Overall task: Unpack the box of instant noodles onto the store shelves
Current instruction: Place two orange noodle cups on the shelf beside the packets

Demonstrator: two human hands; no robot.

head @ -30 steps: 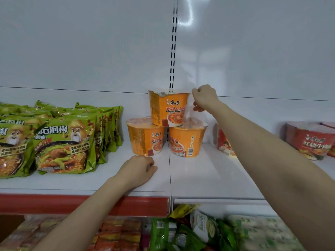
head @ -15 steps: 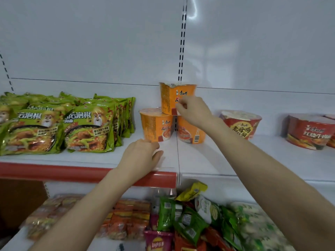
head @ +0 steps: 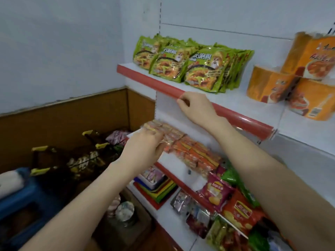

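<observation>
**Desk:** Head view: three orange noodle cups (head: pixel 297 82) stand stacked on the upper shelf (head: pixel 235 99), two below and one on top, near a row of green noodle packets (head: pixel 192 67). How far along is the job?

**Photographer:** Partway, by my reading. White shelf shows in front of the cups, so more could go up.

**Desk:** And the hands?

**Photographer:** Neither carries a cup. The right hand (head: pixel 196 108) lies at the red rail (head: pixel 241 118), fingers (head: pixel 183 102) curled against it; whether they grip it cannot be told. The left hand (head: pixel 143 147) hangs before the orange packets (head: pixel 194 153) on the lower shelf (head: pixel 174 163), fingers bent, too blurred to judge.

**Desk:** The box?

**Photographer:** A carton (head: pixel 126 230) low by the floor may be it, though that is unclear. A reach down for more cups looks the likely next step.
</observation>
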